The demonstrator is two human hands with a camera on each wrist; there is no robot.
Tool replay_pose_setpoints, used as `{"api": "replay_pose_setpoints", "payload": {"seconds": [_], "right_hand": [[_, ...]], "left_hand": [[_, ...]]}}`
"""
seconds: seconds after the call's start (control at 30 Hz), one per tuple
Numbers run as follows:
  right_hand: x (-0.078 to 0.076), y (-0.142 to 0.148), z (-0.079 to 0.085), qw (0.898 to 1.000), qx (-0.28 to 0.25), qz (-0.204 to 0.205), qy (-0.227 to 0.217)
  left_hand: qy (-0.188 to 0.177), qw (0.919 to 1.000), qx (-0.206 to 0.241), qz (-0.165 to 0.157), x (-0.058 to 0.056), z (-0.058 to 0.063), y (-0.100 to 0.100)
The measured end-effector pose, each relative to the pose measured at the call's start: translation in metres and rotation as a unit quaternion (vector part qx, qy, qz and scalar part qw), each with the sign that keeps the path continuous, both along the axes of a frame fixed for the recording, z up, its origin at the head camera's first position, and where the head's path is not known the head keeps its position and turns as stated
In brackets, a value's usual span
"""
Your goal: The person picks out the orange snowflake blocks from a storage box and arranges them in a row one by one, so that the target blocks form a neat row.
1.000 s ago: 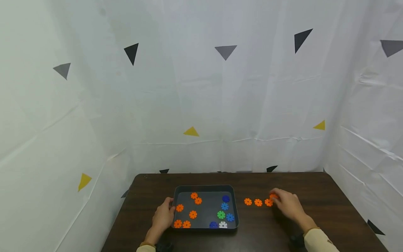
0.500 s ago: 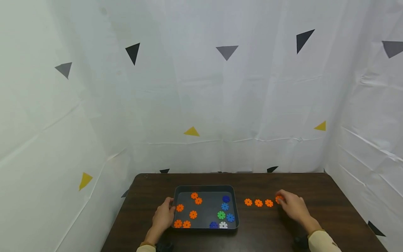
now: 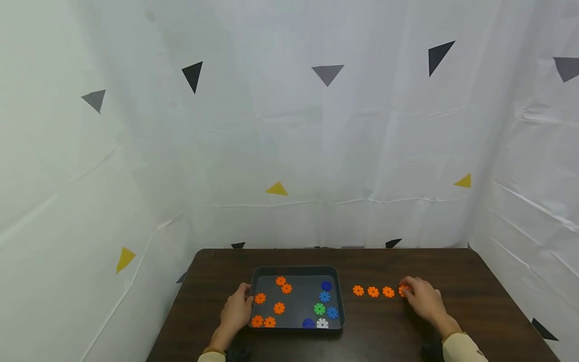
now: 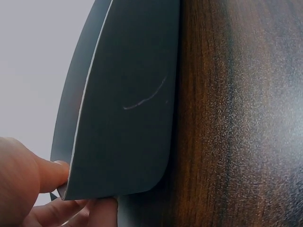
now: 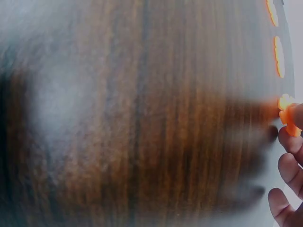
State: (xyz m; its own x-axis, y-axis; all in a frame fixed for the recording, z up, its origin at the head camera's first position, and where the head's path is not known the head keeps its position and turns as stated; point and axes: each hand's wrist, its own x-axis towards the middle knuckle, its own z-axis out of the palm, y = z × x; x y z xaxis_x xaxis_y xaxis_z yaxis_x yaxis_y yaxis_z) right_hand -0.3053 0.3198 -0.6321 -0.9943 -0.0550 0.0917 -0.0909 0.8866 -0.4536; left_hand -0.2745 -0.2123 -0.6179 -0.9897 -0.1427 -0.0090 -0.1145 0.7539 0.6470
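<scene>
My left hand (image 3: 236, 309) holds the left side of a dark grey tray (image 3: 299, 296). In the left wrist view, its thumb presses the rim of the tray wall (image 4: 123, 127) while fingers curl under the corner. To the right of the tray, my right hand (image 3: 425, 300) pinches an orange notched plastic disc (image 3: 402, 290) at the right end of a short row. The right wrist view has this orange disc (image 5: 287, 116) between thumb and forefinger, tilted just above or touching the table; which one I cannot tell. The other fingers hang loosely curled.
Orange discs (image 3: 373, 291) lie in a row between the tray and my right hand. Inside the tray, several orange discs (image 3: 279, 307) lie left, with blue discs (image 3: 332, 312), a green disc (image 3: 319, 309) and a white disc (image 3: 322, 323) right. A white curtain (image 3: 289, 151) surrounds the brown table (image 3: 280, 257).
My right hand has moved a little right with the orange disc, away from the disc beside it, and then lowered slightly. My left hand has stayed on the tray.
</scene>
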Motion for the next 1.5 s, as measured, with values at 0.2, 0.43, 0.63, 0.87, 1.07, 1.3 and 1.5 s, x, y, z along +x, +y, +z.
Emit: {"api": "replay_pose_setpoints", "payload": {"seconds": [0.2,0.43,0.63,0.87,1.07,1.3,1.5], "right_hand": [[0.004,0.0,0.002,1.0,0.001,-0.003,0.003],[0.006,-0.001,0.001,1.0,-0.001,-0.003,0.029],[0.004,-0.006,0.004,0.998,-0.006,-0.022,0.05],[0.0,-0.029,0.016,0.997,-0.019,0.0,0.077],[-0.007,-0.054,0.022,0.995,-0.019,0.026,0.094],[-0.014,-0.09,0.031,0.991,-0.025,0.06,0.116],[-0.016,-0.115,0.032,0.991,-0.012,0.079,0.109]], "left_hand": [[0.007,0.9999,-0.001,-0.008,0.001,0.001,-0.001],[0.008,1.0,-0.002,-0.005,0.002,0.001,-0.001],[0.002,1.0,0.002,-0.006,0.002,0.001,-0.002],[0.0,1.0,0.007,-0.005,0.001,0.002,-0.003],[-0.004,1.0,0.007,-0.002,0.001,-0.001,-0.003],[0.0,1.0,0.003,-0.005,0.001,-0.001,0.0],[0.006,0.9999,-0.006,-0.008,0.0,0.0,-0.001]]}}
